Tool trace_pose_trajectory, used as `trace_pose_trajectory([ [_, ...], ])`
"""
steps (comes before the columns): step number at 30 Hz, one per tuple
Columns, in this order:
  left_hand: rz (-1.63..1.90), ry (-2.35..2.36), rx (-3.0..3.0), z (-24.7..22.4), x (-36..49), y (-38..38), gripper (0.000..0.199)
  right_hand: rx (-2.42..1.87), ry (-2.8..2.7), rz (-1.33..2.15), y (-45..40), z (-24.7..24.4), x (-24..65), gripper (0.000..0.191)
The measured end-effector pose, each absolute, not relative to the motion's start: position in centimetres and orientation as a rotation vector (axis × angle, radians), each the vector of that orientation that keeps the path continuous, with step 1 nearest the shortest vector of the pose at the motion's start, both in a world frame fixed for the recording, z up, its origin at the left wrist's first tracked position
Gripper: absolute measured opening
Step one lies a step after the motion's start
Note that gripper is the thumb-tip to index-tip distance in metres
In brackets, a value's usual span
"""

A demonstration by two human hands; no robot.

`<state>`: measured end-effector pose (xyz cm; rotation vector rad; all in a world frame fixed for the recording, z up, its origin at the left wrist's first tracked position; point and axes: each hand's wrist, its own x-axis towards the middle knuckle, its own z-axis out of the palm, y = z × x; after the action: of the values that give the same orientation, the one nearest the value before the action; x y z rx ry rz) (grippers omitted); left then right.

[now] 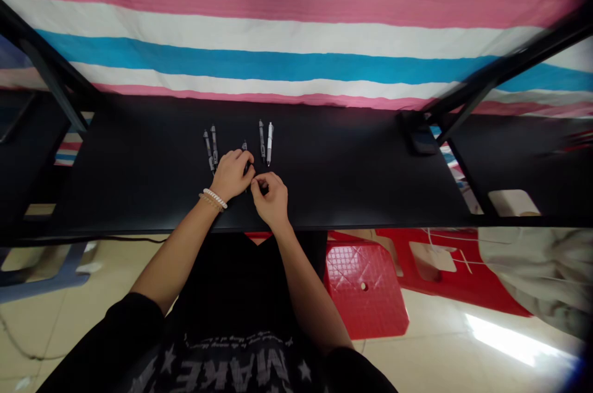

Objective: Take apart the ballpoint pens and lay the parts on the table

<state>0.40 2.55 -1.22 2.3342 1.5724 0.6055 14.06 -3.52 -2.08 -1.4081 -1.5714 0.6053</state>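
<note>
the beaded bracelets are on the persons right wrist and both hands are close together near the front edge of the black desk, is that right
Not quite: the head view shows the beaded bracelets on the left wrist, not the right. The rest stands: the left hand and right hand are close together near the front edge of the black desk.

The left hand (231, 175) and right hand (270, 197) meet near the desk's (352, 195) front edge, around a partly hidden dark pen (244, 147); two pens (209, 149) lie left of it; two more pens (265, 143) lie right.
</note>
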Motion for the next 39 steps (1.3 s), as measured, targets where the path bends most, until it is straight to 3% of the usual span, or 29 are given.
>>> trace_pose_trajectory([
  [39,0.591,1.567,2.341,-1.21,0.39,2.55,0.011,-1.433,-1.594,0.595,-3.48,-2.26,14.13,0.014],
])
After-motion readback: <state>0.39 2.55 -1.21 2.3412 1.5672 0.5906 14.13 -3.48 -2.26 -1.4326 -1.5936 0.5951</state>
